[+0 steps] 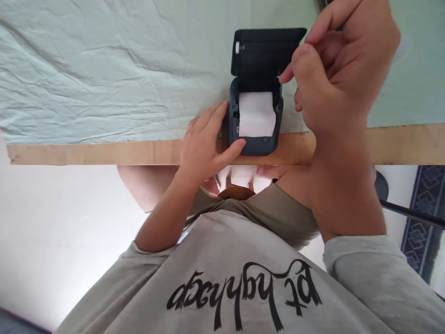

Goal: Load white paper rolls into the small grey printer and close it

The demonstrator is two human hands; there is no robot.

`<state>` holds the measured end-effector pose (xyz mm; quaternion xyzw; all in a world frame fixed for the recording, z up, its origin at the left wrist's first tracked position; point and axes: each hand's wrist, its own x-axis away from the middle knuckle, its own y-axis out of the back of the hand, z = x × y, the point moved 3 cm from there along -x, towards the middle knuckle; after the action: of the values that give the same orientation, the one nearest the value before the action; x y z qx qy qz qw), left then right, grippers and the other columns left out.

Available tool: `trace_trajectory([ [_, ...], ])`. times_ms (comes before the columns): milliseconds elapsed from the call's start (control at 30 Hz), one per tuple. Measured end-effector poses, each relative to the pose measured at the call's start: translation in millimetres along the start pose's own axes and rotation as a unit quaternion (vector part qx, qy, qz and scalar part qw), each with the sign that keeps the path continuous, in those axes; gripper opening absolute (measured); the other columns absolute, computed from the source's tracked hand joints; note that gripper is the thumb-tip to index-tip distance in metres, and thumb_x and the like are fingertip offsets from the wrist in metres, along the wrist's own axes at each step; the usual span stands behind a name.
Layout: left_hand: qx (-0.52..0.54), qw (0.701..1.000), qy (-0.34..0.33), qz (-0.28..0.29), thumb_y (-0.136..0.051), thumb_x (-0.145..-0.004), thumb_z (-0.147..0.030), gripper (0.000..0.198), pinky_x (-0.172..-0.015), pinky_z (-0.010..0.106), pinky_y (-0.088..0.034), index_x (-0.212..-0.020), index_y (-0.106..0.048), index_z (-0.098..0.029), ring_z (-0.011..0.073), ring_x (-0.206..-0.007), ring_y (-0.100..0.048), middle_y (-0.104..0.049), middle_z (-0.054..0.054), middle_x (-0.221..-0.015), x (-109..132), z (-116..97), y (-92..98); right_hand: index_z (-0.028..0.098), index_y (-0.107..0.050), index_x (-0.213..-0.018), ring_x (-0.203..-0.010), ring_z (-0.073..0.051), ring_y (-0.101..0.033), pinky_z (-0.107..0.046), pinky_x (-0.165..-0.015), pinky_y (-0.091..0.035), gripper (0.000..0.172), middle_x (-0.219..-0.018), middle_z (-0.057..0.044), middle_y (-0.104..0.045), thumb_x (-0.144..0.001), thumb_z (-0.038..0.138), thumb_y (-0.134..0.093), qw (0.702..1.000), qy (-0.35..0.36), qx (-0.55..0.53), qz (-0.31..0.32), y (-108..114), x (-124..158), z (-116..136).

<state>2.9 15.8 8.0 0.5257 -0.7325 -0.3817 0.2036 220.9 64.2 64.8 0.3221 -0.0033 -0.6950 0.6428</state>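
Note:
A small dark label printer [260, 144] sits at the table's near edge. Its lid [267, 51] stands open and white paper [257, 113] lies in the bay. My left hand [201, 148] clasps the printer's left side, with the fingers along the casing and the thumb on its front corner. My right hand [337, 79] hovers just right of the open lid. Its fingers are curled into a pinch, with the fingertips close to the lid's right edge. I cannot make out what, if anything, they pinch.
A wrinkled pale green cloth [104, 69] covers the table, whose bare wooden edge [86, 152] runs across in front of me. My grey shirt fills the lower view. A black rod [410, 213] and a patterned rug [426, 204] lie at the right.

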Motion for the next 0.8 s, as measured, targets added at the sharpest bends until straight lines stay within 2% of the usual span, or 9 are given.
trace_trajectory([
  [67,0.003,1.000,-0.003,-0.002,-0.045,-0.100,-0.079,0.077,-0.123,0.053,-0.046,-0.160,-0.047,-0.031,0.0357,-0.150,-0.056,-0.061,0.011,-0.160,0,-1,0.9,0.026,-0.054,-0.088,-0.072,-0.016,-0.068,-0.033,-0.060,-0.049,0.011,-0.090,0.000,-0.062,-0.096,0.021,-0.059,0.999,0.005,0.035,0.012,-1,0,4],
  [133,0.003,1.000,-0.004,-0.002,-0.045,-0.101,-0.080,0.077,-0.123,0.053,-0.046,-0.160,-0.048,-0.031,0.0357,-0.150,-0.057,-0.061,0.011,-0.159,1,-2,1.5,0.026,-0.062,-0.089,-0.072,-0.019,-0.067,-0.038,-0.066,-0.053,0.006,-0.091,-0.001,-0.071,-0.093,0.023,-0.062,0.989,0.002,0.117,0.089,-6,-2,8],
  [267,-0.001,1.000,-0.004,-0.009,-0.045,-0.101,-0.080,0.076,-0.122,0.052,-0.047,-0.159,-0.049,-0.030,0.0355,-0.148,-0.058,-0.062,0.011,-0.159,1,-4,2.1,0.029,-0.073,-0.102,-0.090,-0.035,-0.073,-0.060,-0.084,-0.059,0.018,-0.095,-0.003,-0.079,-0.085,0.026,-0.070,0.914,-0.062,0.310,0.255,-11,-10,5],
  [367,-0.002,1.000,-0.006,-0.015,-0.046,-0.101,-0.079,0.076,-0.122,0.051,-0.047,-0.159,-0.049,-0.029,0.0351,-0.146,-0.059,-0.062,0.011,-0.158,2,-5,1.8,0.035,-0.072,-0.110,-0.087,-0.032,-0.071,-0.054,-0.078,-0.061,0.034,-0.093,0.000,-0.077,-0.078,0.025,-0.076,0.902,-0.035,0.306,0.302,-12,-17,-3],
  [500,-0.007,1.000,-0.006,-0.010,-0.040,-0.100,-0.084,0.081,-0.121,0.050,-0.046,-0.159,-0.049,-0.029,0.0355,-0.146,-0.059,-0.062,0.012,-0.159,2,-5,1.8,0.039,-0.069,-0.106,-0.074,-0.029,-0.065,-0.047,-0.066,-0.057,0.035,-0.086,0.000,-0.075,-0.074,0.027,-0.078,0.878,-0.030,0.318,0.356,-16,-22,-7],
  [567,-0.003,1.000,-0.014,-0.004,-0.028,-0.102,-0.084,0.084,-0.120,0.049,-0.046,-0.160,-0.048,-0.027,0.0352,-0.146,-0.059,-0.060,0.013,-0.160,2,-6,2.6,0.036,-0.068,-0.100,-0.077,-0.031,-0.067,-0.049,-0.066,-0.055,0.033,-0.088,-0.001,-0.077,-0.071,0.025,-0.079,0.882,-0.049,0.324,0.339,-14,-21,-2],
  [633,0.008,1.000,-0.023,-0.003,-0.015,-0.104,-0.081,0.084,-0.119,0.047,-0.045,-0.161,-0.047,-0.027,0.0345,-0.147,-0.058,-0.059,0.013,-0.161,3,-5,3.4,0.033,-0.067,-0.096,-0.074,-0.026,-0.067,-0.046,-0.068,-0.053,0.029,-0.092,0.000,-0.078,-0.072,0.023,-0.079,0.918,-0.036,0.260,0.298,-5,-18,6],
  [733,0.021,0.999,-0.036,-0.016,-0.010,-0.106,-0.077,0.082,-0.118,0.045,-0.045,-0.162,-0.045,-0.029,0.0340,-0.147,-0.058,-0.060,0.012,-0.160,5,-2,3.2,0.031,-0.070,-0.100,-0.069,-0.012,-0.065,-0.033,-0.061,-0.046,0.023,-0.099,0.005,-0.075,-0.080,0.031,-0.079,0.979,-0.010,0.059,0.194,19,-11,9],
  [800,0.030,0.998,-0.047,-0.026,-0.011,-0.107,-0.075,0.080,-0.117,0.046,-0.045,-0.162,-0.046,-0.028,0.0345,-0.146,-0.059,-0.060,0.013,-0.159,5,1,2.2,0.032,-0.070,-0.105,-0.076,-0.011,-0.068,-0.027,-0.056,-0.040,0.027,-0.099,0.006,-0.070,-0.085,0.050,-0.076,0.992,-0.039,-0.073,0.093,35,-7,-4],
])
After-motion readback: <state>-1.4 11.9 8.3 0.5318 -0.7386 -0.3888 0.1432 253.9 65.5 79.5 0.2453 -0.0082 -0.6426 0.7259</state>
